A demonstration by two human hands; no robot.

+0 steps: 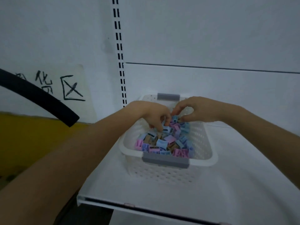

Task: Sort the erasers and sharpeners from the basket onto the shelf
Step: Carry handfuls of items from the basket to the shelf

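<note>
A white perforated basket (204, 153) with grey handles stands on the white shelf (235, 189). It holds a heap of several small sharpeners (162, 143) in blue, pink, purple and brown. Both my hands reach into the far part of the basket. My left hand (154, 116) has its fingers curled down around a blue sharpener (166, 125) in the heap. My right hand (194, 109) pinches a small blue sharpener (175, 118) between thumb and fingers just above the heap. Erasers cannot be told apart from sharpeners here.
The shelf's front edge (129, 204) runs across the bottom. A slotted upright (121, 62) rises on the back panel. A handwritten paper sign (65, 85) hangs at the left, with a black tube (42, 98) before it and a yellow surface (24, 140) below.
</note>
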